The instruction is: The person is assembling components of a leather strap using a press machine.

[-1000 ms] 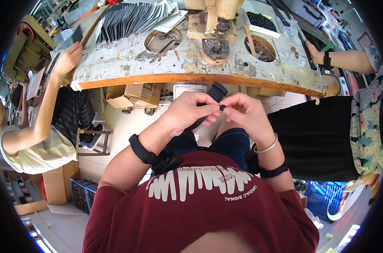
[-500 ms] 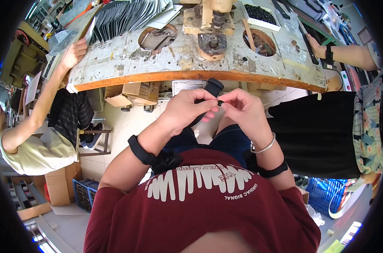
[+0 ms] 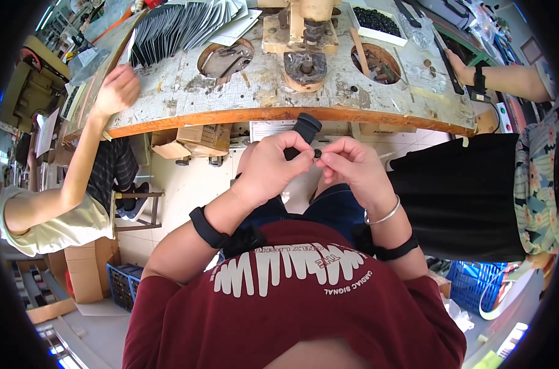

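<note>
My left hand (image 3: pixel 271 166) and my right hand (image 3: pixel 358 171) meet in front of the bench edge, above my lap. Between their fingertips is a small round black piece (image 3: pixel 317 153), perhaps a button or cap; my right thumb and index finger pinch it. A broad black strap-like piece (image 3: pixel 306 127) sticks up beyond my left fingers and passes through that hand, its lower part hidden by the thumb and palm. The left fingertips touch or nearly touch the round piece.
A worn bench (image 3: pixel 181 104) holds a press (image 3: pixel 305 67), a fanned stack of dark sheets (image 3: pixel 181 27) and a white tray of small black pieces (image 3: pixel 378 23). A person's hand (image 3: pixel 118 90) is at left, another person's hand (image 3: pixel 459 67) at right. Cardboard boxes (image 3: pixel 202 140) sit underneath.
My hands have shifted slightly, and the round piece shows more clearly between the fingertips. The strap has moved a little left. The left person's hand has come away from the sheets, toward the bench front.
</note>
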Available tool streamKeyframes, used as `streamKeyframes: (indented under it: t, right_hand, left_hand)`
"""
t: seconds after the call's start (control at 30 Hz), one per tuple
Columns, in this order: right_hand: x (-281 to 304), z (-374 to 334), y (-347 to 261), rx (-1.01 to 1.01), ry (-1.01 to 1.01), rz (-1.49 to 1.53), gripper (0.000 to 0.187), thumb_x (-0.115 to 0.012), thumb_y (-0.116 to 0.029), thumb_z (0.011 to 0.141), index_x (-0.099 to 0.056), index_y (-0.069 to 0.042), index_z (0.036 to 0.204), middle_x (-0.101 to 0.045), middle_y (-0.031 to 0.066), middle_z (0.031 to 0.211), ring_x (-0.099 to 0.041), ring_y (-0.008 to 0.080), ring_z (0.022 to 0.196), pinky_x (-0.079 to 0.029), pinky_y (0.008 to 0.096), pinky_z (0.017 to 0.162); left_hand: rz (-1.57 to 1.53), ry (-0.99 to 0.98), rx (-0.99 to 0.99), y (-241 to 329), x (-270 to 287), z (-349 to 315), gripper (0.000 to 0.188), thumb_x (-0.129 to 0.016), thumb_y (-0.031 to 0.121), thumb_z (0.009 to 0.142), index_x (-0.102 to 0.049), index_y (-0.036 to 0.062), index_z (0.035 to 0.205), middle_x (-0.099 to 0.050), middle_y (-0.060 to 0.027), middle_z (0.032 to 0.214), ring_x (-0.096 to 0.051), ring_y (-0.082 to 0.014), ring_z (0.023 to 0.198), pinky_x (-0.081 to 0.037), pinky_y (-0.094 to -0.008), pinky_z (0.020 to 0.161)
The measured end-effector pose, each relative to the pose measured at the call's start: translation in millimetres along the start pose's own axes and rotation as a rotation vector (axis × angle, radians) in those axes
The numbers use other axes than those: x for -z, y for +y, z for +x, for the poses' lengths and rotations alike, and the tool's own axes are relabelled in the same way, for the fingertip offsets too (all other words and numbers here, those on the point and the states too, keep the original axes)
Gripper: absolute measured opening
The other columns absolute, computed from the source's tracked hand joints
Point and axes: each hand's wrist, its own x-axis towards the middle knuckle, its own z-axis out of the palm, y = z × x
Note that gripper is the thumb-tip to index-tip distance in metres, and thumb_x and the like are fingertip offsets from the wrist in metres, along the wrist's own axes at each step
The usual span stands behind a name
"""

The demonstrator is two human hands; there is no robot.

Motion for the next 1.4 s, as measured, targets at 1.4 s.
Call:
streamKeyframes:
  t: [1.4]
  right_hand:
    - [15.7,7.9,9.9,0.018,-0.075,-0.115,0.01,-0.057,-0.008,0.081,-0.056,-0.001,0.088,-0.061,0.0042,0.08,-0.057,0.0082,0.071,-0.046,0.02,0.063]
  left_hand:
    - [-0.141,-0.088,0.112,-0.9,-1.5,16.8,0.009,-0.056,0.009,0.081,-0.054,0.001,0.078,-0.058,-0.0046,0.073,-0.054,-0.0078,0.064,-0.044,-0.0203,0.061]
